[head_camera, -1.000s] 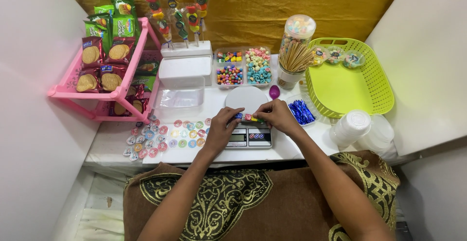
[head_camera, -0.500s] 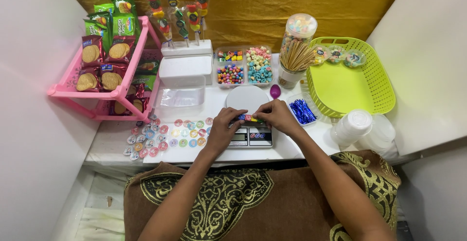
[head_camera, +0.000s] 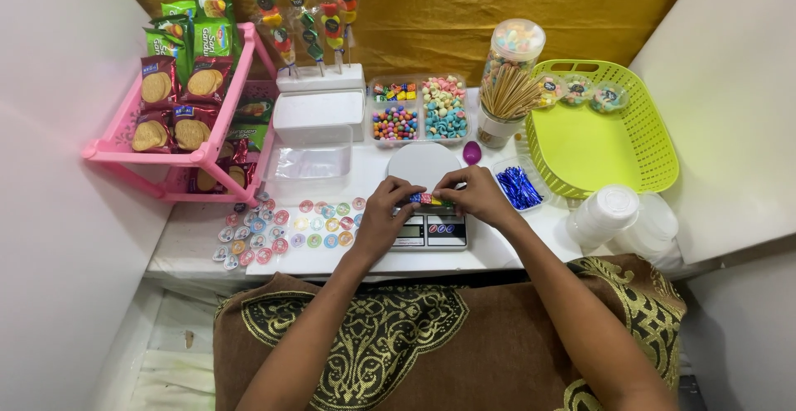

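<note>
Noted left hand (head_camera: 383, 216) and right hand (head_camera: 477, 199) meeting over the kitchen scale (head_camera: 424, 204), fingers of both pinched nearly closed on the two ends of a short candy skewer (head_camera: 424, 199) held level just above the scale's display. Judged risk: uneven squeeze or pull could slide candies off the stick, dropping them at 9 o'clock among the round stickers (head_camera: 286, 230). Farther off, at 12 o'clock, candy trays (head_camera: 419, 111) and jar of sticks (head_camera: 507, 100) stood close enough for a jerked hand to knock.
</note>
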